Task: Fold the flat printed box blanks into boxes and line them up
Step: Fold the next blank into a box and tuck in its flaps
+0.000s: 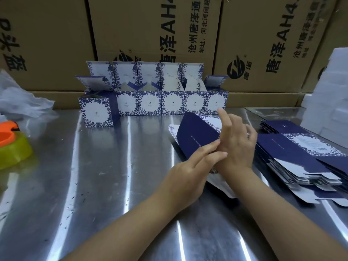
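Centre right: right hand (237, 146) curls round the tilted navy box blank (195, 132), left hand (190, 166) presses it straight-fingered; best to push squarely along the crease, opening the sleeve evenly.

Printed boxes and blanks.
Six folded boxes (150, 102) stand in a row, lids open; one navy blank (195, 134) tilts beside the flat stack (293, 157).

L hand (190, 172) fingers straight on blank (197, 134); R hand (235, 144) prob grips it.
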